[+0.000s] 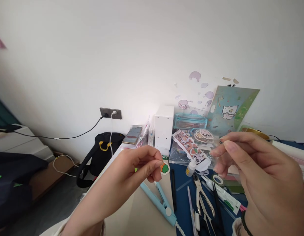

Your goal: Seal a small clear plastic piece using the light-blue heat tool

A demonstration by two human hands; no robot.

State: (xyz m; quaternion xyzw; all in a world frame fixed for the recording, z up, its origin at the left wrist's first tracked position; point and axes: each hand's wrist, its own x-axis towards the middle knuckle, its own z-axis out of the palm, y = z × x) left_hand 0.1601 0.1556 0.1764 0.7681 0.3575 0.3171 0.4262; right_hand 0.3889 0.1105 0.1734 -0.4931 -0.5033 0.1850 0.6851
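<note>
My left hand [147,164] is raised over the desk with thumb and fingers pinched together. Right beside its fingertips shows a carrot cutout [165,168] with a pale border; whether the fingers hold it or it lies behind them, I cannot tell. Below that hand is a light-blue hair-straightener-like tool [159,205], its two arms spread. My right hand [260,167] is held up on the other side, thumb against forefinger; anything between them is too small to make out. Between the hands lie a strip of cartoon stickers [191,149] and a small glue-like bottle [190,168].
Metal pliers or a punch [203,196], a pencil [190,205], a roll of white tape [217,179] and black tweezers [217,203] crowd the blue mat. Behind stand a white box [164,127] and a clear pencil case [190,122]. A phone [132,135] rests at the left.
</note>
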